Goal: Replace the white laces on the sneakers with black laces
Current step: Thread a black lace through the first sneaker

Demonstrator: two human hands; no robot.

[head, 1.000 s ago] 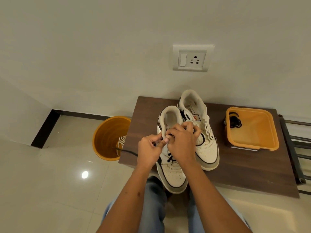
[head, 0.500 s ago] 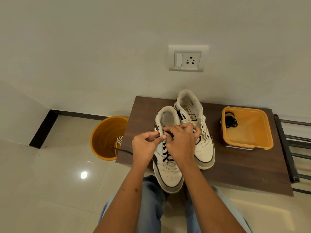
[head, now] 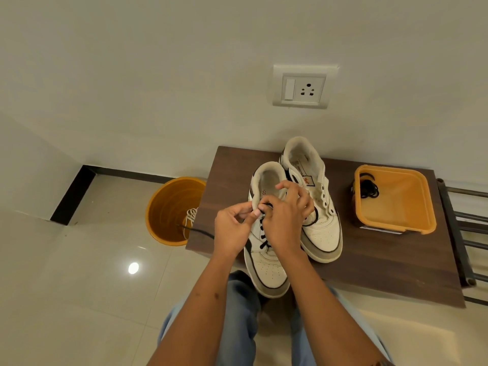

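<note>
Both hands are sitting a little higher on the near sneaker (head: 264,257) than a second ago, and the fingers of the right hand (head: 286,220) are spreading out more over the shoe's opening. More of the black lace (head: 264,235) is showing now, crossing up the front of the shoe.

The left hand (head: 232,231) is pinching the lace near the top holes, with its thumb and fingers pressed together on it. The right hand is curling over the same spot, but I cannot tell if it is gripping the lace or only holding the shoe's edge. One loose end of the lace is trailing off the left side of the table (head: 369,273).

I think the person is threading the last holes on this shoe. Next, the lace end needs poking through a small hole and pulling snug, so it needs a careful pinch.

The far sneaker (head: 317,225) is lying just beside the first one, touching it, and its holes are looking empty. So about half the job is left. Another black lace (head: 368,190) is waiting, coiled up, in the orange tray (head: 396,225) on the table. A white lace (head: 191,216) is hanging inside the round orange bucket (head: 169,207) on the floor.

The sneakers are looking soft and puffy, white with dark trim. The table is dark brown wood, flat and smooth. The tray and bucket are looking like shiny plastic.
</note>
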